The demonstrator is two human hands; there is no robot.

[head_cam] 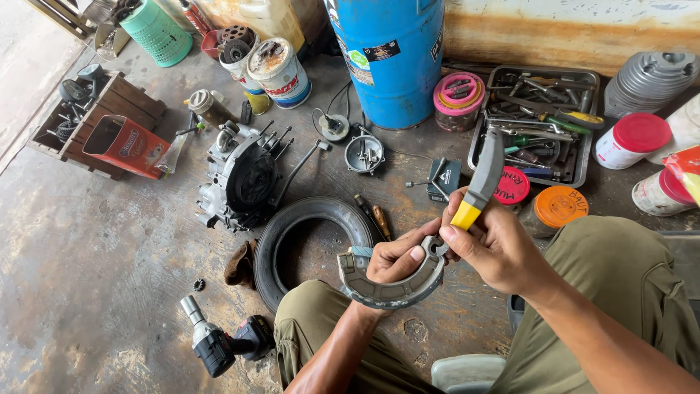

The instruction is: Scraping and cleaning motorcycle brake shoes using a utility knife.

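Seen from above, over bent knees in olive trousers, on a stained concrete floor. Left hand (pixel 394 260) wrapped around a curved grey brake shoe (pixel 390 286), fingers curled shut around its upper arc, thumb pressed along the end nearest the right hand. Right hand (pixel 498 246) closed on the yellow grip of grey-handled pliers (pixel 479 184), fingers pressed together around it, tool nose meeting the shoe's end just where the two hands touched. Shoe held in the air, just right of a small black tyre (pixel 315 244) lying flat on the floor. Left of the tyre, and close to it, an engine case (pixel 240 179) with studs sticking out. Below the tyre, near the left knee, a cordless impact wrench (pixel 222 341) on its side. Above the tyre, two screwdrivers (pixel 372 214) side by side, and further up a tall blue drum (pixel 389 58). Well to the right of the tyre, beyond the hands, a metal tray (pixel 583 157) full of hand tools, with an orange-lidded jar (pixel 558 206) and a red-lidded jar (pixel 633 140) near it. Far left of the tyre, a wooden crate (pixel 109 120) with a red box inside.
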